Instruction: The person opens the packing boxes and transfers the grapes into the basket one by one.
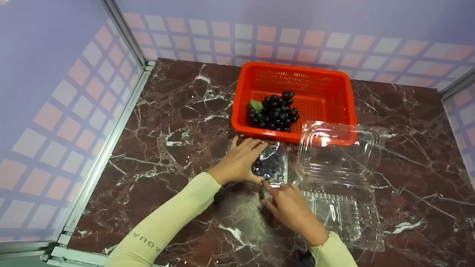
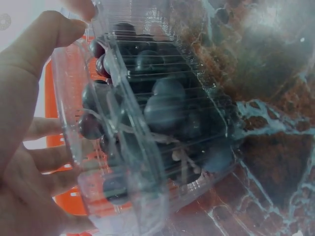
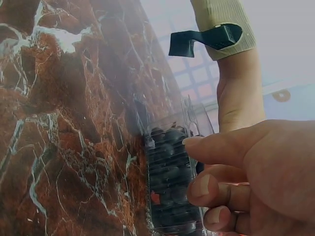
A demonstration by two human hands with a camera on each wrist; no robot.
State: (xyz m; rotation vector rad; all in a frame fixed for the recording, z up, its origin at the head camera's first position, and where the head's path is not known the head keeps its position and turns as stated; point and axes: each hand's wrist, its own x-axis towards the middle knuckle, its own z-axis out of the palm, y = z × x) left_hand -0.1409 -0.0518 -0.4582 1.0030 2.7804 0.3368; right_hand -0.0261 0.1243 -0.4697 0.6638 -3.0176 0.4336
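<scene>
A small clear plastic clamshell box [image 1: 272,165] filled with dark grapes [image 2: 165,105] sits on the marble-patterned table in front of the red basket. My left hand [image 1: 239,161] holds it from above, fingers spread across the lid [image 2: 140,162] and thumb at its near edge. My right hand [image 1: 291,205] is at the box's near right corner, one fingertip at the rim beside the left thumb. In the right wrist view, the right thumb [image 3: 209,147] reaches to the lid edge while the other fingers bend loosely beside the box.
Behind the box stands a red plastic basket [image 1: 350,107] holding a bunch of dark grapes [image 1: 276,113] with a green leaf [image 1: 256,105]. A larger clear clamshell [image 1: 339,167] lies opened at the right, its lid overlapping the basket's front in the head view. Patterned walls [image 1: 81,89] border the table.
</scene>
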